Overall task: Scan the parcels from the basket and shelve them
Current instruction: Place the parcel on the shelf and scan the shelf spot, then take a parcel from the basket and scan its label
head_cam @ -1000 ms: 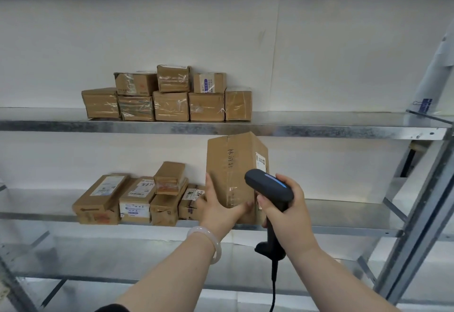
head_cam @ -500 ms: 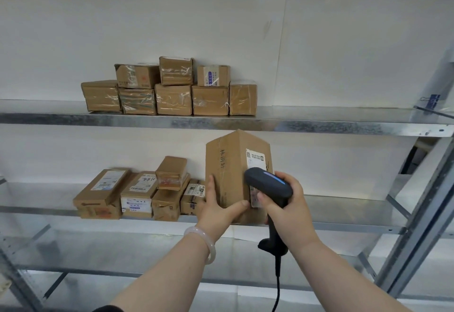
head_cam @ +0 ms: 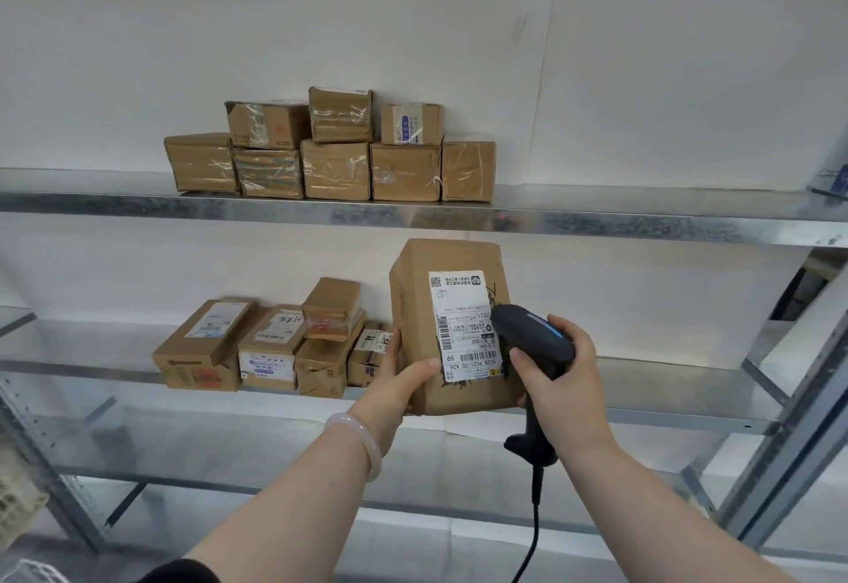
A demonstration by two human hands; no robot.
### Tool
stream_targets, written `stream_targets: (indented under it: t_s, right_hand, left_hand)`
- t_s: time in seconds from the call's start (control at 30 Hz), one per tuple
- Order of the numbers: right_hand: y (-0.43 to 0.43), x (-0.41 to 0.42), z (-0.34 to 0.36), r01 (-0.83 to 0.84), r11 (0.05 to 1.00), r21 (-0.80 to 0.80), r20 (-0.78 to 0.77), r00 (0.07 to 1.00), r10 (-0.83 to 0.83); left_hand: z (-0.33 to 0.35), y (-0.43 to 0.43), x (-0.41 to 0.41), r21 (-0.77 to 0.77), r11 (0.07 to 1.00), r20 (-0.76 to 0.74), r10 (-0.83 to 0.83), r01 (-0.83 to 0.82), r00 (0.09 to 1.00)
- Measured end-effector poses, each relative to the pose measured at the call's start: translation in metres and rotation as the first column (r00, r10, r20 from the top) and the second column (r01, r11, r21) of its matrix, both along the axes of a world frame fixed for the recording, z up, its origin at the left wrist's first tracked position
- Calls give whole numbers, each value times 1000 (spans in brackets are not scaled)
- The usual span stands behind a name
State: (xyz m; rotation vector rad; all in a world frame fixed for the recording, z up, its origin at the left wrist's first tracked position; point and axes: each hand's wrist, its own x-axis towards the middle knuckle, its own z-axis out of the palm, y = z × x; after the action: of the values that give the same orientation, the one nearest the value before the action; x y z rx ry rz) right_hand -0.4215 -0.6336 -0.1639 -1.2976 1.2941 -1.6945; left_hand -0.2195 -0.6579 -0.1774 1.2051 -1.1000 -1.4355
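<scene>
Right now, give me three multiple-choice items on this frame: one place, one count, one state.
1. The held parcel is:
A) on the floor
B) right of the lower-shelf parcels
C) in a basket

2. Count of upper-shelf parcels:
A) five
B) eight
C) eleven

3. The right hand:
A) hangs idle
B) presses a parcel
C) grips the scanner

Answers:
1 B: it is upright beside that group, held by the left hand.
2 B: five sit below and three are stacked on them.
3 C: the fingers curl round the handle, with the head close to the label.
</scene>
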Motion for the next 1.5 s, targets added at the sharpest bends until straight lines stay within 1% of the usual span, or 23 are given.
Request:
stream_targets:
  t_s: [0.1, 0.33, 0.43, 0.57, 0.67, 0.8, 0.97, 1.1, 1.2, 1.33, 1.5]
  right_hand:
    - [-1, 6, -3, -48, 999, -11, -32, 998, 47]
    - [3, 26, -11, -147, 988, -41, -199, 971, 136]
    - [7, 42, -12, -217, 974, -67, -265, 945, 192]
    - [11, 67, -16, -327, 942, -72, -290, 911, 294]
    - [18, 89, -17, -442, 896, -51, -316, 858, 405]
    - [32, 124, -18, -591, 806, 25, -342, 753, 562]
    - [56, 172, -18, -710, 700, 71, -428, 612, 665]
    - [71, 206, -14, -753, 656, 44, -492, 555, 670]
    - [77, 232, -9, -766, 639, 72, -506, 524, 685]
    - [83, 272, -2, -773, 622, 125, -528, 479, 701]
    - [89, 327, 10, -763, 620, 184, -538, 450, 713]
  left_hand:
    - [-7, 0, 7, 15, 995, -39, 100, -99, 994]
    - [-22, 12, 41, 63, 961, -53, 273, -270, 960]
    - [-26, 24, 57, 87, 935, -77, 349, -342, 934]
    - [-31, 48, 84, 95, 880, -92, 474, -466, 876]
    - [-36, 71, 108, 88, 830, -91, 558, -551, 825]
    - [-39, 108, 143, 69, 749, -93, 663, -659, 743]
    - [-50, 146, 191, 47, 666, -149, 742, -744, 654]
    - [-59, 169, 228, 79, 555, -140, 828, -828, 542]
    - [-62, 183, 258, 93, 497, -121, 866, -863, 486]
    - [-68, 194, 301, 111, 460, -125, 886, -881, 447]
    - [-72, 202, 362, 135, 419, -103, 907, -898, 408]
